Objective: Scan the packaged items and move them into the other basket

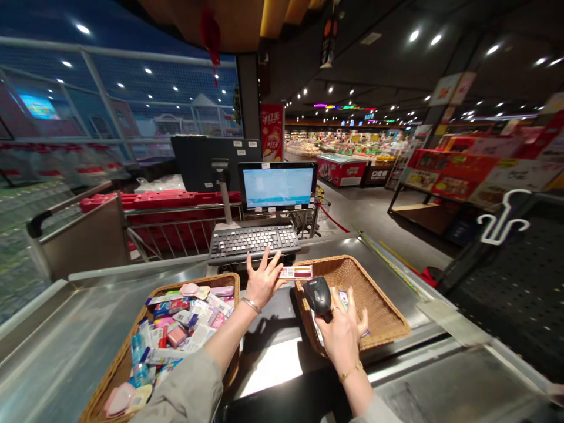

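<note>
My left hand (263,283) is just in front of the black keyboard (253,242), its other fingers spread. Between its thumb and index finger is the end of a narrow white-and-red box (296,272) with a barcode. A black handheld barcode scanner (317,295) is in my right hand (342,332), its head toward the box. That hand is over the right wicker basket (374,294), where a few packages show, partly hidden behind my fingers. To the left, another wicker basket (237,288) holds many small packs, boxes and tubes (194,323).
A lit monitor (278,187) stands behind the keyboard, with a second dark screen (215,161) left of it. The metal counter (57,346) runs along both sides. A white hook (503,220) hangs at right; metal railings (180,226) stand behind the counter.
</note>
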`<action>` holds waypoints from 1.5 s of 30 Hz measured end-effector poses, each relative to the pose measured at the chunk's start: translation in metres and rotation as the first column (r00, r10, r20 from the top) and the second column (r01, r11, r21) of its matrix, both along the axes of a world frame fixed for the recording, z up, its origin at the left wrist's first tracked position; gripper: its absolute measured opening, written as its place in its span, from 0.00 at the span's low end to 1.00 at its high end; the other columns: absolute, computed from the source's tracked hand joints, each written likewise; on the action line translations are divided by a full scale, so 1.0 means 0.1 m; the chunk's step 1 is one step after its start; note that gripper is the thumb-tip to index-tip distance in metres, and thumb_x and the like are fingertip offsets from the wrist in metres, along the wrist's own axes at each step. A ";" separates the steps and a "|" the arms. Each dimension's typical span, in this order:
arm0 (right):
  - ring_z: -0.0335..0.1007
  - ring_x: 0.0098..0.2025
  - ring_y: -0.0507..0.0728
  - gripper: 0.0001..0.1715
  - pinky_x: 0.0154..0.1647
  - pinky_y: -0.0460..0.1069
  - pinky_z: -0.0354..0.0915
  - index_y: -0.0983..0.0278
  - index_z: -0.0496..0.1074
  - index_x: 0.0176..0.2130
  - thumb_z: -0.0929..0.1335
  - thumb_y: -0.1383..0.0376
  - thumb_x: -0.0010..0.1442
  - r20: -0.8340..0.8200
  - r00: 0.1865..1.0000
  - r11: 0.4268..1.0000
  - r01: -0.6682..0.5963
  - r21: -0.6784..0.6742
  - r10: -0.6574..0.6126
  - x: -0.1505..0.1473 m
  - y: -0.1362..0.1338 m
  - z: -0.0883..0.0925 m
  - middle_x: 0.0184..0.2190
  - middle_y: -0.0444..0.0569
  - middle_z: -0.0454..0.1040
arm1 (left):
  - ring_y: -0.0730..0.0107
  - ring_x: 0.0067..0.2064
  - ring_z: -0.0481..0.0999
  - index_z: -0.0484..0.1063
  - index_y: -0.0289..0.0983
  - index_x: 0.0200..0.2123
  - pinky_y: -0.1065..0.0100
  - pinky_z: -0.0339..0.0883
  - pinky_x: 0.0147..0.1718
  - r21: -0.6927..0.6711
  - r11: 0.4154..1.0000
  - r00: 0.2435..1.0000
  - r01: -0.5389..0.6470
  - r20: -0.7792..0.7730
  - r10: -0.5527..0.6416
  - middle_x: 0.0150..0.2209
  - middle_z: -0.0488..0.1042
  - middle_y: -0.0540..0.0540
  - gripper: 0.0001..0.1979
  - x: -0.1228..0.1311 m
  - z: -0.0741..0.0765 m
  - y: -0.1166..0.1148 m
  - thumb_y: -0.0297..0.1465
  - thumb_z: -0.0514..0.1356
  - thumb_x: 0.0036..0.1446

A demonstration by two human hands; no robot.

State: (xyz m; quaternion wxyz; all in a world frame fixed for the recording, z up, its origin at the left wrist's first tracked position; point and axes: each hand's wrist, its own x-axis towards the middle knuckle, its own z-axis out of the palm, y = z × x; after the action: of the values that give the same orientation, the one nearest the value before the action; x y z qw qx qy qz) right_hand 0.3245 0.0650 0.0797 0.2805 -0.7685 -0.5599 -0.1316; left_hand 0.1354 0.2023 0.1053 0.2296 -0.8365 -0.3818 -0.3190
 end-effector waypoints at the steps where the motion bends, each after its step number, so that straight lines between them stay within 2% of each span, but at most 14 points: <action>1: 0.45 0.68 0.68 0.24 0.61 0.69 0.39 0.58 0.72 0.53 0.62 0.54 0.61 0.002 1.000 1.000 0.012 -0.007 -0.012 0.02 0.00 -0.01 0.57 0.53 0.71 | 0.48 0.68 0.53 0.73 0.44 0.50 0.31 0.21 0.62 0.004 1.000 1.000 0.009 0.001 -0.009 0.62 0.65 0.41 0.18 0.03 -0.01 0.01 0.43 0.60 0.58; 4: 0.45 0.68 0.68 0.26 0.60 0.69 0.39 0.58 0.70 0.55 0.61 0.54 0.61 0.006 0.999 0.999 0.035 -0.016 -0.035 0.09 -0.02 -0.02 0.57 0.54 0.70 | 0.51 0.68 0.52 0.73 0.44 0.49 0.33 0.18 0.62 0.019 0.999 0.999 0.033 -0.003 -0.033 0.62 0.64 0.43 0.18 0.13 -0.03 0.05 0.43 0.60 0.58; 9: 0.41 0.69 0.68 0.22 0.61 0.69 0.38 0.60 0.73 0.51 0.62 0.58 0.61 -0.027 0.997 0.998 0.069 -0.012 -0.069 0.19 -0.04 -0.01 0.58 0.54 0.70 | 0.54 0.69 0.51 0.72 0.45 0.50 0.34 0.17 0.63 0.015 0.997 0.997 0.075 -0.021 -0.075 0.63 0.64 0.44 0.16 0.30 -0.08 0.14 0.41 0.59 0.60; 13: 0.41 0.69 0.67 0.23 0.61 0.68 0.38 0.61 0.72 0.51 0.62 0.57 0.60 -0.056 0.993 0.994 0.103 -0.022 -0.104 0.26 -0.05 0.00 0.57 0.55 0.70 | 0.55 0.69 0.51 0.72 0.45 0.50 0.34 0.15 0.62 -0.004 0.992 0.991 0.127 -0.048 -0.127 0.63 0.64 0.44 0.16 0.40 -0.09 0.19 0.41 0.58 0.60; 19: 0.42 0.69 0.67 0.22 0.62 0.68 0.36 0.60 0.74 0.49 0.62 0.56 0.60 -0.078 0.986 0.989 0.148 -0.009 -0.148 0.39 -0.06 -0.05 0.57 0.51 0.71 | 0.55 0.69 0.52 0.72 0.46 0.49 0.33 0.18 0.62 -0.057 0.975 0.969 0.214 -0.110 -0.219 0.63 0.64 0.44 0.14 0.53 -0.14 0.24 0.39 0.59 0.60; 24: 0.44 0.68 0.66 0.23 0.62 0.68 0.36 0.62 0.74 0.49 0.62 0.56 0.59 -0.105 0.975 0.980 0.200 0.012 -0.198 0.51 -0.07 -0.13 0.56 0.52 0.72 | 0.56 0.70 0.49 0.72 0.47 0.48 0.32 0.18 0.62 -0.084 0.951 0.935 0.296 -0.176 -0.307 0.63 0.64 0.46 0.12 0.64 -0.22 0.30 0.38 0.59 0.60; 30: 0.44 0.68 0.65 0.23 0.63 0.68 0.35 0.62 0.74 0.49 0.63 0.56 0.58 -0.139 0.965 0.974 0.224 0.003 -0.222 0.62 -0.11 -0.17 0.56 0.51 0.72 | 0.59 0.70 0.48 0.71 0.49 0.48 0.32 0.16 0.62 -0.095 0.919 0.879 0.384 -0.267 -0.395 0.65 0.62 0.52 0.11 0.79 -0.30 0.33 0.36 0.54 0.65; 35: 0.45 0.68 0.66 0.24 0.62 0.69 0.35 0.62 0.74 0.49 0.61 0.56 0.59 -0.141 0.962 0.972 0.235 -0.004 -0.233 0.65 -0.12 -0.18 0.56 0.53 0.72 | 0.58 0.70 0.48 0.68 0.49 0.54 0.32 0.18 0.62 -0.089 0.943 0.911 0.322 -0.243 -0.334 0.65 0.61 0.50 0.16 0.89 -0.37 0.33 0.33 0.54 0.64; 38: 0.45 0.68 0.67 0.23 0.62 0.69 0.37 0.62 0.74 0.49 0.61 0.56 0.59 -0.138 0.964 0.974 0.225 -0.013 -0.225 0.63 -0.10 -0.16 0.56 0.53 0.72 | 0.58 0.70 0.48 0.66 0.48 0.57 0.32 0.23 0.63 -0.117 0.957 0.937 0.265 -0.203 -0.285 0.65 0.62 0.46 0.20 0.87 -0.35 0.32 0.31 0.56 0.62; 45: 0.45 0.68 0.65 0.21 0.62 0.68 0.39 0.59 0.75 0.48 0.62 0.57 0.59 -0.108 0.981 0.987 0.158 -0.034 -0.161 0.48 0.01 -0.10 0.55 0.51 0.72 | 0.55 0.70 0.49 0.66 0.48 0.58 0.33 0.22 0.64 -0.158 0.973 0.971 0.169 -0.143 -0.191 0.65 0.60 0.45 0.21 0.60 -0.22 0.22 0.37 0.57 0.61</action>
State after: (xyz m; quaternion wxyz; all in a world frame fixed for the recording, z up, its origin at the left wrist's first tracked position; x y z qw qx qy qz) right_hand 0.3724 0.0663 0.0697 0.2899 -0.8204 -0.4818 -0.1039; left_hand 0.1952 0.2247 0.0835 0.1680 -0.9047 -0.3070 -0.2430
